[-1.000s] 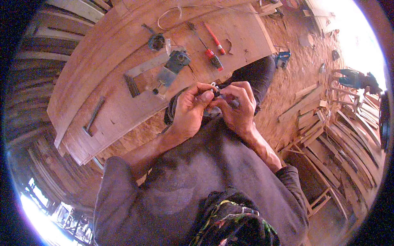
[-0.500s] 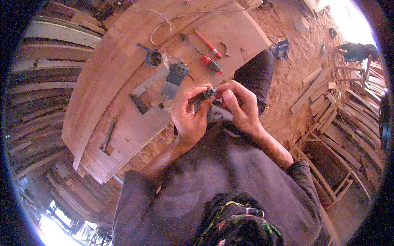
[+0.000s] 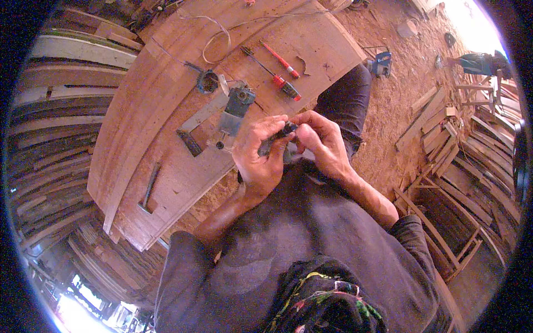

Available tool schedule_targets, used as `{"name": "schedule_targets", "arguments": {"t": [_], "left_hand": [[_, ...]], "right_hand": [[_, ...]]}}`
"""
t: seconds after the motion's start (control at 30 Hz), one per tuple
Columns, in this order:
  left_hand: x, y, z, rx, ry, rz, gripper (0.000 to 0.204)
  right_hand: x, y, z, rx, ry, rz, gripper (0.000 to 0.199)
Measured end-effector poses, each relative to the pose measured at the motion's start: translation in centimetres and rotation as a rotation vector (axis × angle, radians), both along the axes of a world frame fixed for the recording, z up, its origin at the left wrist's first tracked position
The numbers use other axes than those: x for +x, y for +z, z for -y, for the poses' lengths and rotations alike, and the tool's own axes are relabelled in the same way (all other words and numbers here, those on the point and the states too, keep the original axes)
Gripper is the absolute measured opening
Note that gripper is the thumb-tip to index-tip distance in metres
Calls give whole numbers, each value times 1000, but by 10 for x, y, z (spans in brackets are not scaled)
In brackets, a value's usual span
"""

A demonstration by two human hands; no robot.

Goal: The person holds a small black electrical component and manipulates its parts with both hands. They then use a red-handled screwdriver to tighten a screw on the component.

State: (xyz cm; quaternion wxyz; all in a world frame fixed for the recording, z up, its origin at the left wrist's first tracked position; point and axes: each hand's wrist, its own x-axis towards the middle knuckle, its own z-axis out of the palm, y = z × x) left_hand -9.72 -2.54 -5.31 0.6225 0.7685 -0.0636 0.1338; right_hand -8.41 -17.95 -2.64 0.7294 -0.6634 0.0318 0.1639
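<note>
My left hand (image 3: 256, 152) is closed around a small dark part (image 3: 287, 130), held up in front of my chest. My right hand (image 3: 325, 141) meets it from the other side, thumb and forefinger pinched at the part's end. The fingers cover most of the part, so its kind does not show. Just beyond my left hand, a grey-blue power tool body (image 3: 237, 105) lies on a wooden panel (image 3: 183, 183). Farther off lie a screwdriver (image 3: 286, 87) with a red and black handle and a slim red tool (image 3: 281, 59).
A try square (image 3: 202, 118), a round dark tool piece (image 3: 207, 81), a hammer (image 3: 149, 188) and a looped cable (image 3: 226, 44) lie on the panel. Another blue power tool (image 3: 381, 64) rests on the sawdust-covered ground. Timber stacks (image 3: 61, 127) line the left; a person (image 3: 477, 64) is far right.
My right fingertips have closed in on the dark part, whose end has turned and is more covered. The view has shifted slightly; the tools on the panel stay in place.
</note>
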Motion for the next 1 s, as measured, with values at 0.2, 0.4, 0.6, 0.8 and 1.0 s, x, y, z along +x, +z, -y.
{"name": "schedule_targets", "arguments": {"t": [0.2,0.4,0.6,0.8,1.0], "left_hand": [[2,-10,2,-43,-13,109,17],[-2,-5,4,-77,1,83,18],[-5,-8,8,-174,36,-18,22],[-5,-10,6,-132,26,36,23],[-1,-6,4,-24,-4,95,23]], "right_hand": [[-1,-6,9,-248,68,120,38],[-4,-9,8,-75,-10,90,48],[-3,-8,8,27,-22,-8,57],[-2,-10,8,25,19,15,51],[-2,3,1,-61,8,29,36]]}}
